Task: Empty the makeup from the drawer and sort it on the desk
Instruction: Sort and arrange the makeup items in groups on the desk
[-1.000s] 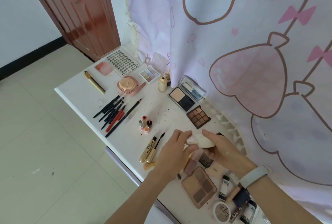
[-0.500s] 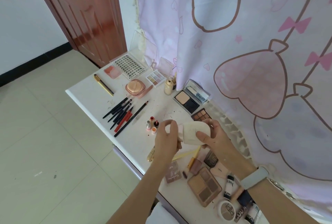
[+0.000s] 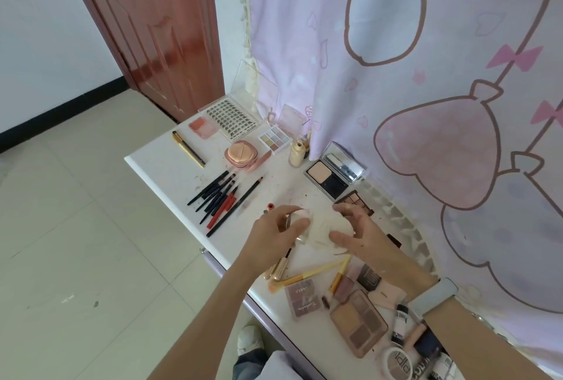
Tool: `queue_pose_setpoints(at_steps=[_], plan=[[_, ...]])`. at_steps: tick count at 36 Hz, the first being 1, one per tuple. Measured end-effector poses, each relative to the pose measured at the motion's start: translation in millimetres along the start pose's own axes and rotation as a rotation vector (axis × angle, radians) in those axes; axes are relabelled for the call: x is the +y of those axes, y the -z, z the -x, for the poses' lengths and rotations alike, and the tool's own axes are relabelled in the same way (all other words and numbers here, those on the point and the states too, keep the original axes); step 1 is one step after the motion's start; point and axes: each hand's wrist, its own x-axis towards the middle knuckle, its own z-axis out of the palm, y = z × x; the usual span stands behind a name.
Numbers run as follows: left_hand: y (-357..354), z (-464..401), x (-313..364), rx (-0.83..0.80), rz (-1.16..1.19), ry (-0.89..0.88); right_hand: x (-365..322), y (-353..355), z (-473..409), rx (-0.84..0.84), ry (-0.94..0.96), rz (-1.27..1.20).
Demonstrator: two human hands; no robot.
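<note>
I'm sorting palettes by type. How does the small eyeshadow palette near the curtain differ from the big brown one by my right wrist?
The small palette has pale shades in a white frame; the big palette has brown shades in a tan case. Its pans are fewer and larger. Both lie open, face up.

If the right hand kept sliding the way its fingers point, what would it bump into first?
Probably the left hand. The right hand grips a white case with its fingers pointing left across the desk, and the left hand grips the case's other side. Depth is hard to judge, though.
</note>
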Motion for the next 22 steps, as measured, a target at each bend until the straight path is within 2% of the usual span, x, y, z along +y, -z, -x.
queue_pose_setpoints(at_steps=[3,6,13,22], plan=[[6,-3,1,0.035,-0.001,0.042,-4,1,0,-0.075,0.050,0.321],[20,-7,1,0.138,0.184,0.135,-1,7,-4,-0.006,0.084,0.489],[55,-11,-20,0.353,0.466,0.208,4,10,-35,0.351,0.122,0.362],[65,-2,-48,0.510,0.548,0.302,11,-44,-122,0.443,0.141,0.337]])
